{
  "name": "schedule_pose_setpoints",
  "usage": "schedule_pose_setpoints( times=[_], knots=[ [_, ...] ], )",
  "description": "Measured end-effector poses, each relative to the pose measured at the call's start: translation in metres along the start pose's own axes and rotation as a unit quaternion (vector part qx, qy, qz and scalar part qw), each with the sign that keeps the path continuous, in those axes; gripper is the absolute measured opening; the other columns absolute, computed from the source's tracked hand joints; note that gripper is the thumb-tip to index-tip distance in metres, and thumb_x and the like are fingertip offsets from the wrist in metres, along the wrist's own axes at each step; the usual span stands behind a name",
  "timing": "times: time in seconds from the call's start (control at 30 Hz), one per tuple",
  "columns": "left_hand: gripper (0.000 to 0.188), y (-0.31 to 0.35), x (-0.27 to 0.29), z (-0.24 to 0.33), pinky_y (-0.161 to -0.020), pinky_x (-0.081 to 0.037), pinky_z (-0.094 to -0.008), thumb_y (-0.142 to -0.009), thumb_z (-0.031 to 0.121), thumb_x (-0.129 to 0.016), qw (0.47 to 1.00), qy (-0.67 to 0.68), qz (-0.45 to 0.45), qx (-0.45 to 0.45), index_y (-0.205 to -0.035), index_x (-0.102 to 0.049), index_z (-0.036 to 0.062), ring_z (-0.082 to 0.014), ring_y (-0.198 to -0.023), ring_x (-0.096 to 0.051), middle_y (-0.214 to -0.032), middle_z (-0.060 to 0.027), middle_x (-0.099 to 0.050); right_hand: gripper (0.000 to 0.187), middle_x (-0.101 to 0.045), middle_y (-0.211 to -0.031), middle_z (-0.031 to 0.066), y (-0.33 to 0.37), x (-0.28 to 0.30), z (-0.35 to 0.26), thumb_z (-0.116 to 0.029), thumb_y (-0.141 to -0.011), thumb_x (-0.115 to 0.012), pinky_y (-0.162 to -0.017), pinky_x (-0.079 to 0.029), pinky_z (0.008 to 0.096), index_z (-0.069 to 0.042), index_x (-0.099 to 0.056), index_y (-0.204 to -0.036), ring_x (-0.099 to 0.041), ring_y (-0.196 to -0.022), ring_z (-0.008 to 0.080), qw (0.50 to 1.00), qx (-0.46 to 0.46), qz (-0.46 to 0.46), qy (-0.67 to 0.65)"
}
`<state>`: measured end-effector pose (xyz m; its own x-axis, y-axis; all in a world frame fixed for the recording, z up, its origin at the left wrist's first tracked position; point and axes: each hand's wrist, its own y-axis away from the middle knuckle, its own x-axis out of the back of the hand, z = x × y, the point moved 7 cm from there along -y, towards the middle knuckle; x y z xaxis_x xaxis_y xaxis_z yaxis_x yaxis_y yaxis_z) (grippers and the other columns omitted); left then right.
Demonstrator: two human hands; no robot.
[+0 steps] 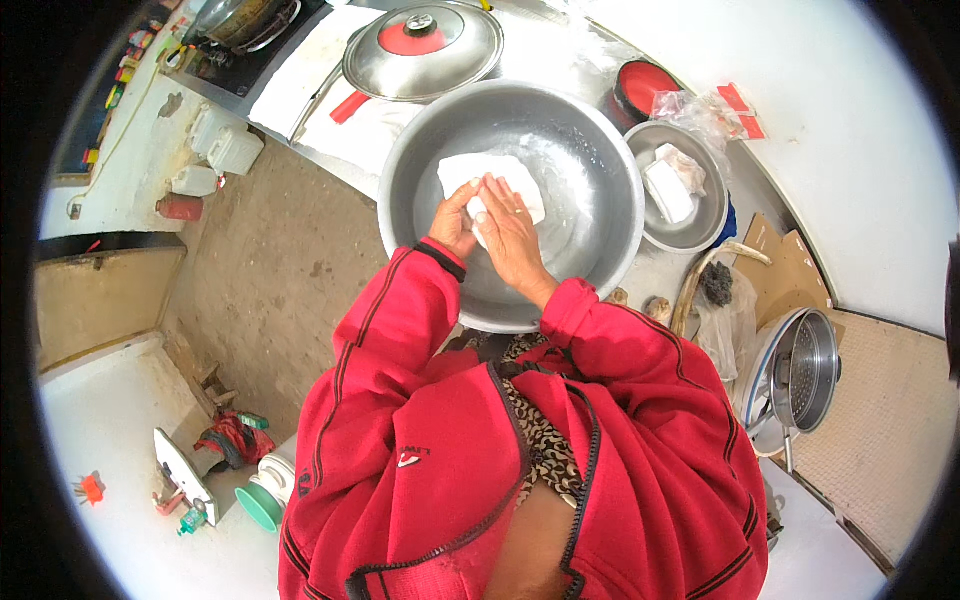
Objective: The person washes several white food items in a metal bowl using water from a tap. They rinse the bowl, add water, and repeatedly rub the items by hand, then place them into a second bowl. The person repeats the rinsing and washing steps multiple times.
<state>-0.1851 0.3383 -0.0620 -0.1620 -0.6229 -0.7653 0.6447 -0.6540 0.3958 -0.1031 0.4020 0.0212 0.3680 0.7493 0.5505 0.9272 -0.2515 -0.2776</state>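
A big grey metal basin (600, 225) stands in front of me, its inner wall smeared with white. Inside it lies a soft white lump of dough (518, 172). My left hand (456, 222) is curled round a white piece at the dough's near side; whether that piece is joined to the lump I cannot tell. Against it and the left fingertips rests my right hand (512, 238), its fingers stretched out flat and pointing away from me. The palms hide part of the dough.
A pan with a glass lid (420, 50) sits behind the basin. To the right are a smaller metal bowl (690, 235) holding a white bagged thing, a red bowl (645, 88), and a steamer (808, 370). White jugs (235, 150) stand against the left wall.
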Motion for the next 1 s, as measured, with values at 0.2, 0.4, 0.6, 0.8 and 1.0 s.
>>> schedule_pose_setpoints(
  times=[0.2,0.4,0.6,0.8,1.0],
  knots=[
    [0.037,0.003,-0.002,0.003,-0.096,-0.048,-0.0415,-0.085,0.010,-0.064,0.999,-0.043,0.002,-0.031,-0.120,-0.058,0.0018,-0.0230,-0.107,-0.061,-0.115,-0.0077,-0.064,0.050,-0.042,-0.143,0.0238,-0.043,0.018,0.045,-0.030,-0.100,-0.042,-0.109,-0.032,0.0435,0.002,-0.045,-0.138,-0.041,-0.132,0.0382,0.991,-0.101,0.080,0.039],
    [0.037,0.015,-0.018,0.013,-0.092,-0.050,-0.0369,-0.081,0.006,-0.066,0.999,-0.030,-0.040,-0.014,-0.117,-0.058,0.0025,-0.0203,-0.101,-0.063,-0.107,-0.0082,-0.066,0.060,-0.065,-0.109,0.0106,-0.035,0.016,0.094,-0.043,-0.087,-0.069,-0.088,-0.048,0.0298,0.003,-0.056,-0.122,-0.061,-0.100,0.0159,0.846,-0.320,0.001,-0.426],
    [0.047,0.020,-0.049,0.033,-0.088,-0.053,-0.0355,-0.077,-0.001,-0.073,0.961,-0.252,-0.005,-0.118,-0.121,-0.055,0.0013,-0.0210,-0.100,-0.064,-0.110,-0.0099,-0.064,0.046,-0.067,-0.103,0.0101,-0.035,0.026,0.065,-0.021,-0.080,-0.080,-0.078,-0.052,0.0274,0.005,-0.060,-0.112,-0.063,-0.090,0.0148,0.856,-0.249,0.057,-0.449],
    [0.047,0.028,-0.045,0.025,-0.087,-0.054,-0.0351,-0.076,-0.006,-0.074,0.974,-0.192,0.064,-0.101,-0.118,-0.055,0.0014,-0.0215,-0.099,-0.064,-0.109,-0.0098,-0.065,0.031,-0.068,-0.087,0.0086,-0.030,0.018,0.090,-0.022,-0.088,-0.071,-0.065,-0.051,0.0283,0.007,-0.064,-0.097,-0.062,-0.074,0.0125,0.862,-0.275,0.120,-0.409],
    [0.046,0.027,-0.040,0.019,-0.087,-0.054,-0.0370,-0.075,-0.008,-0.072,0.977,-0.183,0.061,-0.095,-0.117,-0.055,-0.0005,-0.0232,-0.099,-0.065,-0.108,-0.0108,-0.065,0.046,-0.065,-0.069,0.0158,-0.022,0.014,0.136,-0.038,-0.097,-0.053,-0.060,-0.048,0.0379,0.005,-0.065,-0.087,-0.063,-0.063,0.0236,0.896,-0.383,0.085,-0.207]
  ],
)
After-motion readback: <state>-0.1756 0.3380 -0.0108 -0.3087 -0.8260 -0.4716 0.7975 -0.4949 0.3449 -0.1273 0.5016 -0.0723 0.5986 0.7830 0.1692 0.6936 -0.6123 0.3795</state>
